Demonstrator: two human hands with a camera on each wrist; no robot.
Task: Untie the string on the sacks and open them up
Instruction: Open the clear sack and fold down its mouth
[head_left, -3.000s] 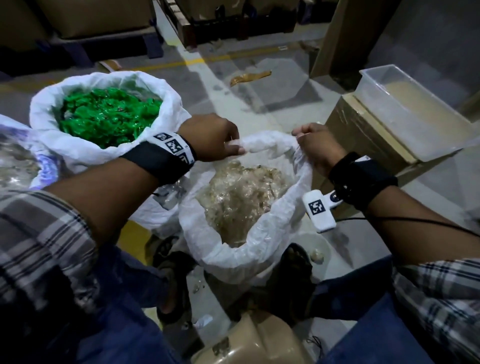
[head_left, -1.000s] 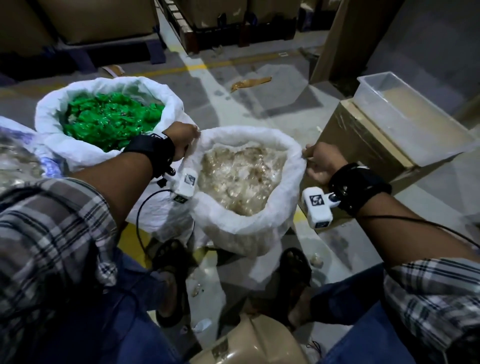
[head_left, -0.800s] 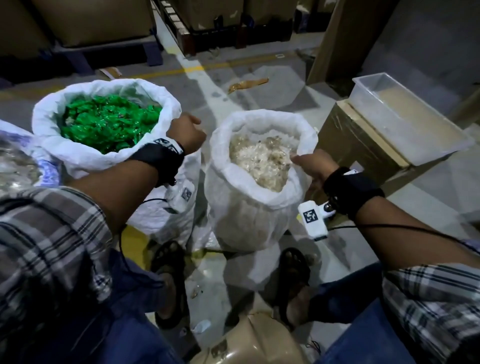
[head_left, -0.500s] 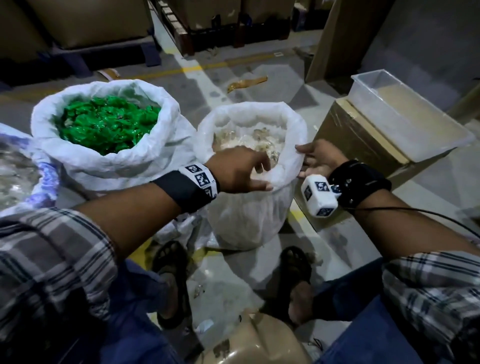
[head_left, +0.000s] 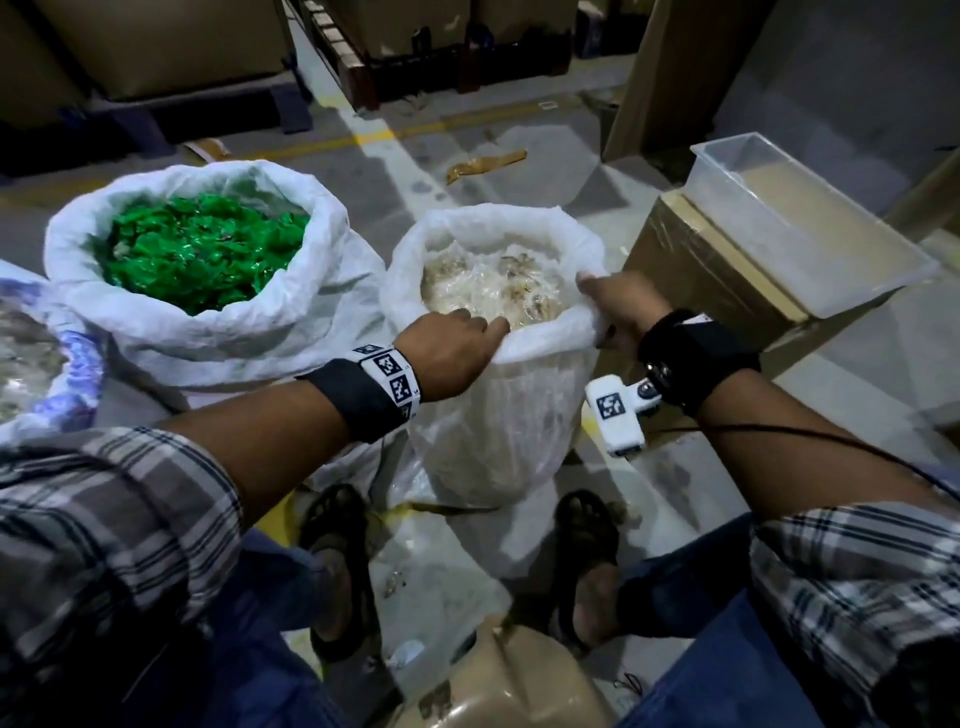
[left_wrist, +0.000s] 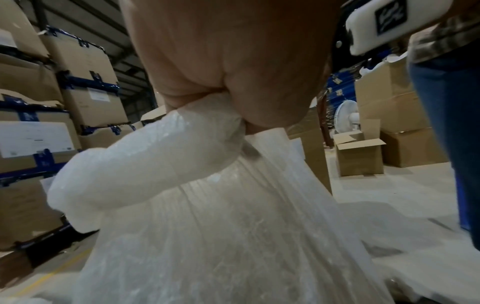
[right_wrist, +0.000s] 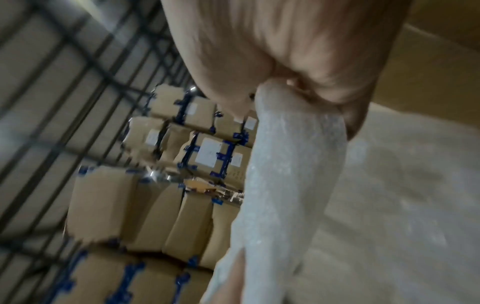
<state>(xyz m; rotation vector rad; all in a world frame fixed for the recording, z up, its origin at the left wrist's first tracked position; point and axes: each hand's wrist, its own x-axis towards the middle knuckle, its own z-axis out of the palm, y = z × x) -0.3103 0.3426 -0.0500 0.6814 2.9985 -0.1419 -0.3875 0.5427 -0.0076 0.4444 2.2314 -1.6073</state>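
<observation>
A white woven sack (head_left: 498, 415) stands upright on the floor between my feet, its mouth open and its rim rolled down. It is full of pale clear pieces (head_left: 493, 291). My left hand (head_left: 457, 343) grips the near left part of the rolled rim (left_wrist: 145, 164). At the right side my right hand (head_left: 613, 301) holds the rim (right_wrist: 293, 164), thumb on top. To the left stands a second open white sack (head_left: 218, 332) filled with green pieces (head_left: 202, 254). No string shows.
A third open sack (head_left: 36, 374) sits at the far left edge. A cardboard box (head_left: 706, 280) with a clear plastic tub (head_left: 800, 218) on top stands right of the sack. Pallets with cartons (head_left: 447, 57) line the back. A tan bundle (head_left: 498, 686) lies by my feet.
The sack was stood up and its rim rolled down. My left hand moved from the left side to the near rim and took hold; my right hand stayed on the right rim.
</observation>
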